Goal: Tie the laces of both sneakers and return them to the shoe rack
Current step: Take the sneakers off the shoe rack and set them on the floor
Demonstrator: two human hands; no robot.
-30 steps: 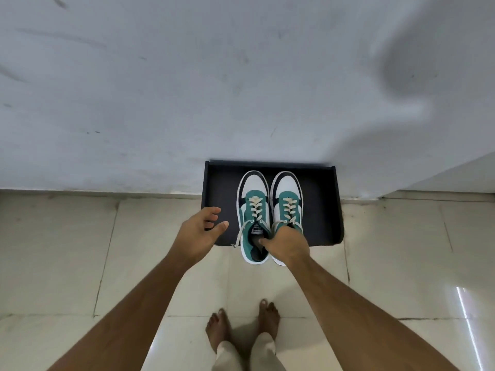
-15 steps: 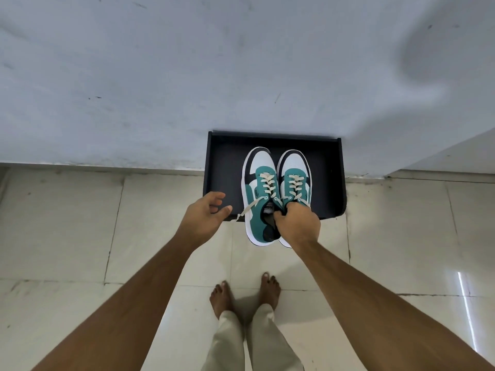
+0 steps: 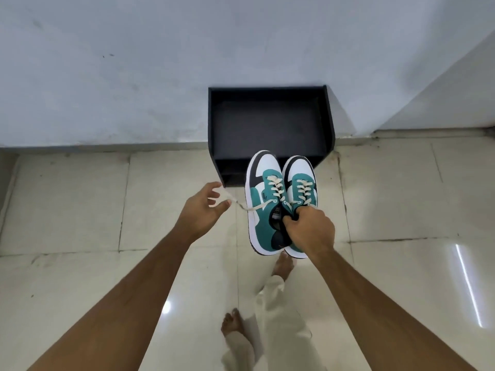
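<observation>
Two teal, white and black sneakers hang side by side in the air in front of the black shoe rack [image 3: 270, 124]. My right hand [image 3: 308, 228] grips both by their inner collars: the left sneaker [image 3: 261, 199] and the right sneaker [image 3: 301, 183]. Their cream laces are untied. A loose lace end [image 3: 251, 208] of the left sneaker stretches leftward to my left hand [image 3: 206, 207], which pinches it between thumb and fingers. The rack's top shelf holds nothing.
The rack stands against a pale wall [image 3: 134, 76] on a glossy tiled floor [image 3: 80, 263]. My bare feet [image 3: 233, 325] and light trousers show below the sneakers. A wall corner juts out at the right.
My right hand has lifted both sneakers off the rack and pulled them toward me. My left hand has taken hold of the loose lace end.
</observation>
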